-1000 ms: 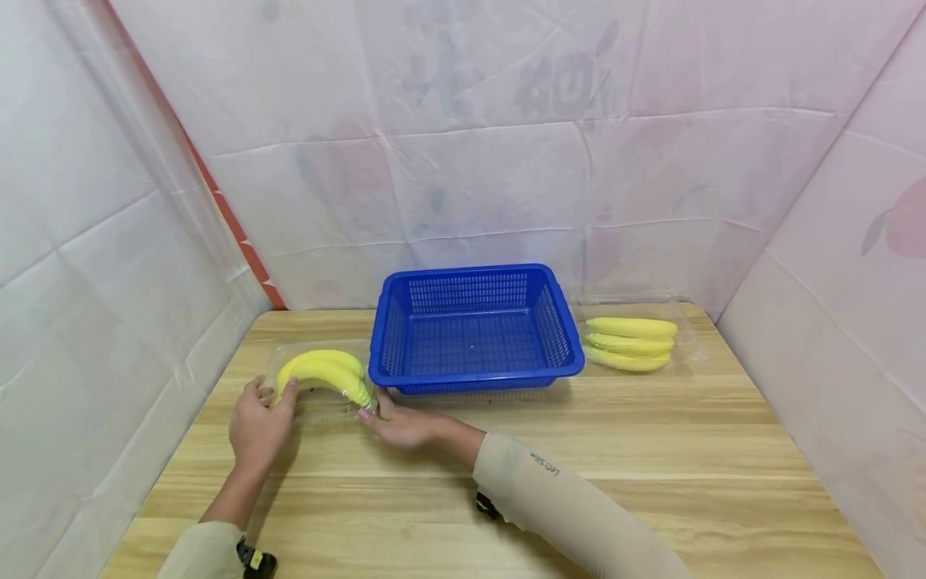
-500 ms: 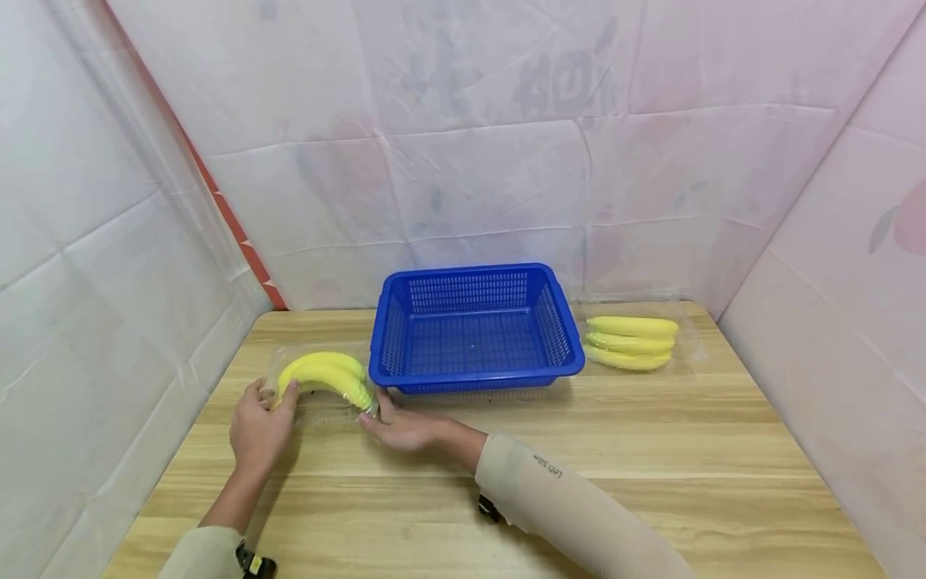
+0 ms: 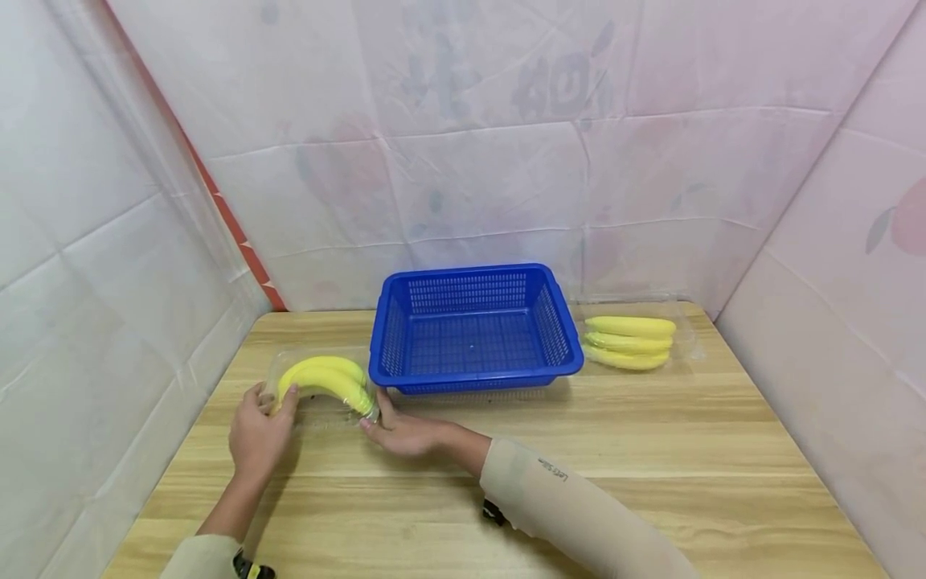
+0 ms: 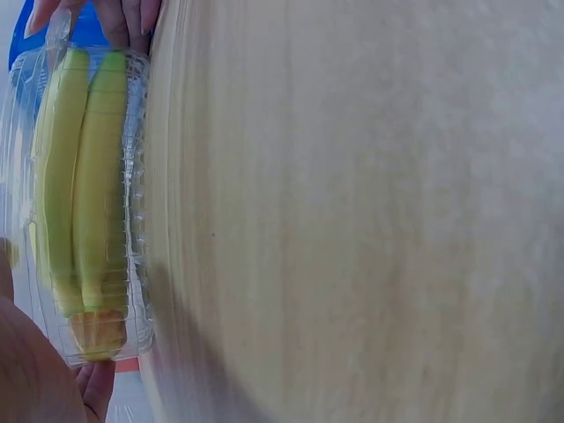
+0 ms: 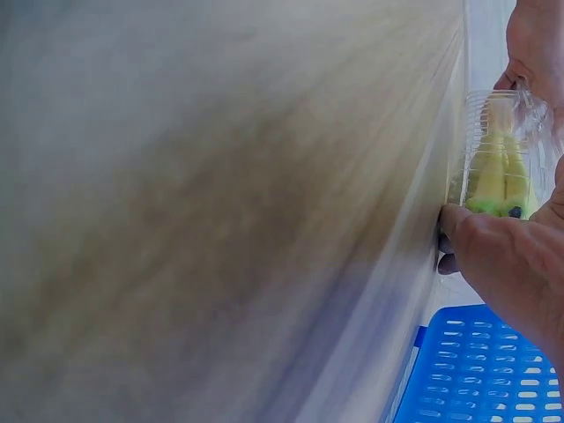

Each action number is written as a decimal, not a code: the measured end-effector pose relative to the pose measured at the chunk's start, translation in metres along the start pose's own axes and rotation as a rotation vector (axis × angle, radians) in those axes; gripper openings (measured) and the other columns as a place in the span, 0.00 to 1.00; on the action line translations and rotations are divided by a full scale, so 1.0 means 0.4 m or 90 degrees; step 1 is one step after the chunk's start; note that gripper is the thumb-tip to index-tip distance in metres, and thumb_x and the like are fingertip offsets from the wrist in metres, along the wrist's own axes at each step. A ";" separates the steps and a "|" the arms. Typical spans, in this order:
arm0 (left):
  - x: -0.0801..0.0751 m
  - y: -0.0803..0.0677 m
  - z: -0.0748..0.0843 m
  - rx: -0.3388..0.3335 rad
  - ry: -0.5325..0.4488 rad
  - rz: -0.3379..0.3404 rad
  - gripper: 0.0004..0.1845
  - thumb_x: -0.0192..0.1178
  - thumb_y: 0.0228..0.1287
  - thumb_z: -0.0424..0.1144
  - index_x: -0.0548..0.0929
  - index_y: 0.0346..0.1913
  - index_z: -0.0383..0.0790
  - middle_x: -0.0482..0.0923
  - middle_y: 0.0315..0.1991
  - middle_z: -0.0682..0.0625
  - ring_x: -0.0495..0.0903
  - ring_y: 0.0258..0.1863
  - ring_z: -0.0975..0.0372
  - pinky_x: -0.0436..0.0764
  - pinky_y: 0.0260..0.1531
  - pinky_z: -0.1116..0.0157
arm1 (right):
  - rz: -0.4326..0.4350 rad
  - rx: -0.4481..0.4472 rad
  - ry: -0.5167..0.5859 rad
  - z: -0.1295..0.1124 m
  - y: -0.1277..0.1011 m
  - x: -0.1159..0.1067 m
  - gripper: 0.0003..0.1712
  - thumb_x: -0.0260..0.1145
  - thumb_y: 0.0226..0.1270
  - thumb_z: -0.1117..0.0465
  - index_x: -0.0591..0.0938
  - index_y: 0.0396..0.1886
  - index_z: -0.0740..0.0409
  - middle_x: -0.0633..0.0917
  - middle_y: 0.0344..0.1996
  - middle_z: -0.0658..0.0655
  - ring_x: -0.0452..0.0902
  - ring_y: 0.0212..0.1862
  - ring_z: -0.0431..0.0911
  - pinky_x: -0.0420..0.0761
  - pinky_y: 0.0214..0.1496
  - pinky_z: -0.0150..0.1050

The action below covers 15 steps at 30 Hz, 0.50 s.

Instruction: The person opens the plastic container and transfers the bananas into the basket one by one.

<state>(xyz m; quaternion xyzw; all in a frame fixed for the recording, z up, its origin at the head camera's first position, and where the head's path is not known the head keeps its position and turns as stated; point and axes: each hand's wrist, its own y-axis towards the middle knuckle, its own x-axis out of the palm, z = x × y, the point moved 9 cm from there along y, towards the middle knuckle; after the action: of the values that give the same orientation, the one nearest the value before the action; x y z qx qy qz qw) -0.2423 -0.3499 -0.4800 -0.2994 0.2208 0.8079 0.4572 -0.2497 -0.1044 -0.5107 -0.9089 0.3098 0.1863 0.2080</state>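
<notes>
Yellow bananas (image 3: 321,376) lie inside a clear plastic clamshell box (image 3: 325,416) at the left of the table. My left hand (image 3: 260,430) grips the box's left end, thumb on the near side. At the other end my right hand (image 3: 405,431) pinches the box beside the blue basket's front left corner. The left wrist view shows the bananas (image 4: 97,185) side by side through the ribbed plastic, with both hands at opposite ends. In the right wrist view, the right hand's fingers (image 5: 467,231) are against the box's near end; part of the box is hidden behind this hand.
A blue plastic basket (image 3: 470,379) with slotted walls stands at the back middle, just right of the held box. Right of it, a second clear box (image 3: 687,326) contains several bananas (image 3: 629,342). White printed cloth walls (image 3: 477,185) border the wooden table (image 3: 579,450).
The box of bananas has shifted slightly toward me, with both hands still holding its ends. The right sleeve has slid a little to the right. The basket and second box stay put.
</notes>
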 end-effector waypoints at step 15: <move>-0.001 -0.022 -0.008 -0.027 -0.019 -0.016 0.48 0.56 0.77 0.67 0.61 0.82 0.32 0.74 0.72 0.27 0.75 0.71 0.33 0.66 0.74 0.33 | -0.024 0.003 0.012 0.009 -0.020 0.007 0.52 0.37 0.86 0.30 0.21 0.86 0.50 0.26 0.87 0.58 0.39 0.89 0.54 0.48 0.91 0.48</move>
<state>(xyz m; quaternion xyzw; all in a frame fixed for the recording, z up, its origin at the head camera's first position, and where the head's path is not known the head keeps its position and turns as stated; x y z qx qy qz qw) -0.2338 -0.3480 -0.4828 -0.2994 0.1927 0.8110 0.4643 -0.2432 -0.0982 -0.5129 -0.9156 0.2952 0.1731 0.2109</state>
